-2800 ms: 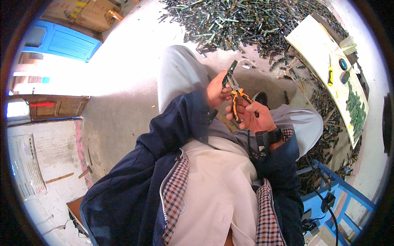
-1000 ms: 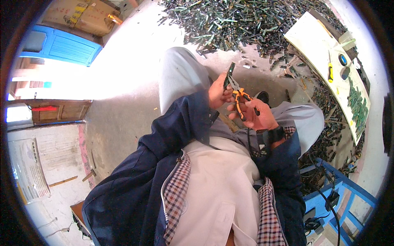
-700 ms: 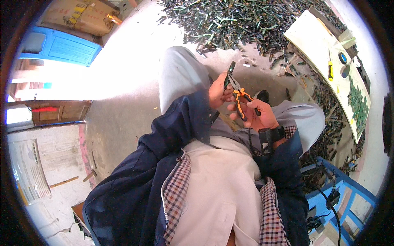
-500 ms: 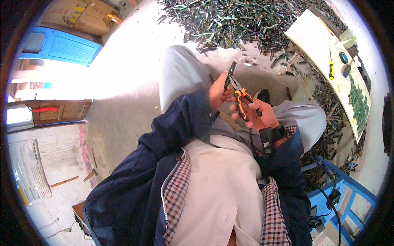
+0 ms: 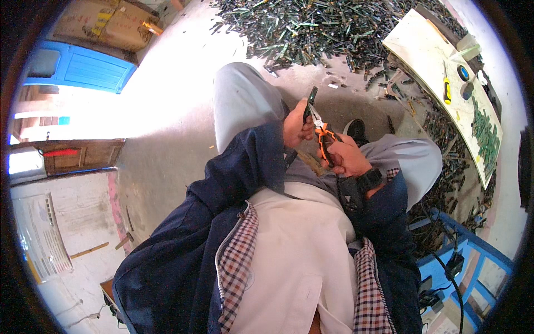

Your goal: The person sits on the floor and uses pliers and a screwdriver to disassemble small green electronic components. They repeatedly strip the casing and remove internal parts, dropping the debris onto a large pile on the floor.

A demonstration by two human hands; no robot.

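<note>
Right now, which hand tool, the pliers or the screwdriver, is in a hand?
The long-nosed pliers with orange-and-black handles, gripped in the right hand, tips by the dark strip; the yellow-handled screwdriver lies on the pale board.

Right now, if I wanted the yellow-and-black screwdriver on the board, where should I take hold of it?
Probably by its thick yellow-and-black handle, reaching down from above, from the near end. The screwdriver lies on the pale board with the handle nearer the camera and the thin shaft pointing away.
</note>
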